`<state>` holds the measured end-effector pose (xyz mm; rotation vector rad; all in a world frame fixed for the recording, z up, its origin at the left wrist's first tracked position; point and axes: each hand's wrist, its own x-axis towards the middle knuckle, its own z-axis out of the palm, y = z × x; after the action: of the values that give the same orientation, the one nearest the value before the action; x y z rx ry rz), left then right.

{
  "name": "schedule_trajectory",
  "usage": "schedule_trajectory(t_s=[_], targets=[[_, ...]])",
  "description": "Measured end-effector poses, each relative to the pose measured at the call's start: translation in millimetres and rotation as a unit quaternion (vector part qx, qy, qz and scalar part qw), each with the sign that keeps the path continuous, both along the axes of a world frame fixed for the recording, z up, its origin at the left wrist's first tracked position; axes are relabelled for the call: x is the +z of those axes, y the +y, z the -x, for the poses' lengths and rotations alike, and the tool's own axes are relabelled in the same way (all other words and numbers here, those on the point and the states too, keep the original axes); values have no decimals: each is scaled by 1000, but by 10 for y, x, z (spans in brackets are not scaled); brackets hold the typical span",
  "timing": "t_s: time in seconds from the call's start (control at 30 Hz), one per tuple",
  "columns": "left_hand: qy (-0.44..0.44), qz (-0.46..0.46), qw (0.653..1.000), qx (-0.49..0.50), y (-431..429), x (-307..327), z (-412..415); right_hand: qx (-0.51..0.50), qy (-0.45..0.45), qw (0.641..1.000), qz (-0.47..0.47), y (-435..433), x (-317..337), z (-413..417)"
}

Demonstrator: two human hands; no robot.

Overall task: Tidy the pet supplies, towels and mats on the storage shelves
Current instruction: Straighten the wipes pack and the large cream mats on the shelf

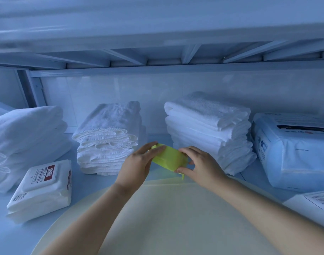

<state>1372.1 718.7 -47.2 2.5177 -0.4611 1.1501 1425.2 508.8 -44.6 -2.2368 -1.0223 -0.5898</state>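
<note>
Fingers [153,150] of left hand [137,167] and right hand [200,165] alike curl round opposite ends of a lime-green item [168,159], held centre frame just above the far edge of a pale yellow round mat [176,218]. Behind, white towel stacks [107,137] on the shelf [157,138]. Lower left, a wipes pack [43,188].

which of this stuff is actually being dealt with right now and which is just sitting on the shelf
In hand: green item, held by left hand and right hand; pale round mat below it.

Just sitting: left towel stack, middle towel stack, right towel stack, wipes pack, large blue-white pack.
</note>
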Motion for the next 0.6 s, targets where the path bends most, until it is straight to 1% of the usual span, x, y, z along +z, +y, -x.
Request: schedule_trajectory(t_s=[0.07,0.13,0.23,0.33,0.4,0.47,0.5,0.6], targets=[[0,-17,1000,1,10,79,-47,-1,1,1000,-2,-12,15,4],[-2,-14,1000,-3,3,176,-70,11,-7,1000,9,-36,42,22],[-8,-4,1000,-13,-18,249,-97,31,-43,998,40,-98,83,49],[-4,23,1000,-7,-9,253,-142,39,-101,989,102,-157,128,39],[-1,25,1000,-6,-23,262,-171,36,-136,978,152,-167,189,13],[7,24,1000,-12,-55,274,-193,43,-200,962,181,-137,277,-17],[13,30,999,-16,-72,276,-197,45,-208,956,200,-117,321,-28],[23,45,998,-29,-79,239,-220,40,-160,956,244,-67,396,-56]])
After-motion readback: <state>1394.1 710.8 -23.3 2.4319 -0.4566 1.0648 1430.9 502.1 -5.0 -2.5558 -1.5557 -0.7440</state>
